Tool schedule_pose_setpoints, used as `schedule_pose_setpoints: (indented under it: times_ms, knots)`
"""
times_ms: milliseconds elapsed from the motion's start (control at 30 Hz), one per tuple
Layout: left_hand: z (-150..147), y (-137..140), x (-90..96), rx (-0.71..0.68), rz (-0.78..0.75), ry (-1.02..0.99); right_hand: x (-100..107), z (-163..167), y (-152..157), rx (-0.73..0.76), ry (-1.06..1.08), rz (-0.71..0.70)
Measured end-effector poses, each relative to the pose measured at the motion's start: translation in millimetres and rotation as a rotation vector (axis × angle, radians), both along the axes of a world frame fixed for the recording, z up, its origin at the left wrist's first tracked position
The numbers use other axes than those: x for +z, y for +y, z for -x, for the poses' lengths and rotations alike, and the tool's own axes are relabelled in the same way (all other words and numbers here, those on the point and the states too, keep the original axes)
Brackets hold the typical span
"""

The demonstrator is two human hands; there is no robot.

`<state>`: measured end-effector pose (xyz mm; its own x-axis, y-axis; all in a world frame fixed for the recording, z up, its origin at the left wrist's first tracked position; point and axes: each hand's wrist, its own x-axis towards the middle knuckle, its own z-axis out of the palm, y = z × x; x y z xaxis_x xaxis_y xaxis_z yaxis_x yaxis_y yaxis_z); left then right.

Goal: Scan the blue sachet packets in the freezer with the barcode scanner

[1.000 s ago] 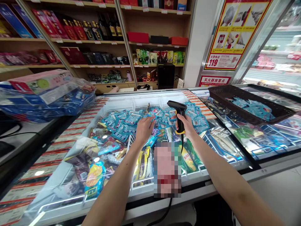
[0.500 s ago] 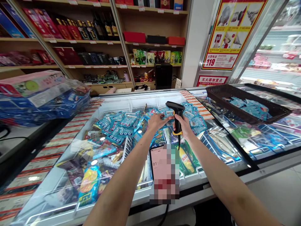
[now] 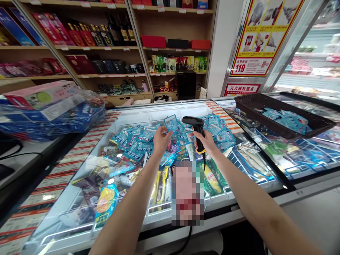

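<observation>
My right hand point(image 3: 205, 142) is wrapped round the grip of a black and yellow barcode scanner point(image 3: 193, 123), whose head points left. Between the thumb and fingers of my left hand point(image 3: 162, 140), a small blue packet point(image 3: 171, 123) is held up with its barcode side showing. Many more blue packets point(image 3: 142, 136) lie spread in a heap on the freezer's glass top point(image 3: 127, 212), left and right of my hands. Below the hands, a phone point(image 3: 186, 191) rests at the front of the glass, its screen mostly blurred out.
A brown plastic basket point(image 3: 284, 113) holding some blue packets stands on the right. Plastic-wrapped boxes point(image 3: 50, 106) are stacked on the left. Frozen goods show through the glass. Shelves point(image 3: 117, 47) with bottles and boxes line the back wall. A cable hangs from the scanner.
My left hand has moved left, away from the scanner, and now holds up one blue packet. The scanner has shifted slightly left. The view has shifted a little.
</observation>
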<state>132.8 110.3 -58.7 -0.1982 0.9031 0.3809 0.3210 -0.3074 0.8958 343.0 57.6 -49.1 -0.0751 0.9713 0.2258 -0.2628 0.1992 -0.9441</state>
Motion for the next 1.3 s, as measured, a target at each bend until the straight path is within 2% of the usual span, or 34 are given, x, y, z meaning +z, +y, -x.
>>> schedule_pose_setpoints:
  times_ms: [133,467,867,1133,1300]
  knots:
    - [18.7,-12.0,-9.9,0.033,-0.007,-0.017,4.9,0.6,-4.8,0.016,-0.065,0.001]
    - [17.0,-10.0,-21.0,-0.038,0.000,-0.016,11.9,6.0,-12.9,0.140,-0.239,-0.067]
    - [19.3,-7.9,-23.1,-0.023,-0.007,-0.010,13.6,6.8,-17.7,0.231,-0.259,-0.066]
    - [18.4,-10.2,-23.0,-0.056,-0.008,-0.053,15.1,8.5,-19.0,0.228,-0.268,-0.071]
    - [19.0,-9.7,-24.0,-0.029,-0.016,-0.004,15.5,9.3,-19.8,0.228,-0.269,-0.075]
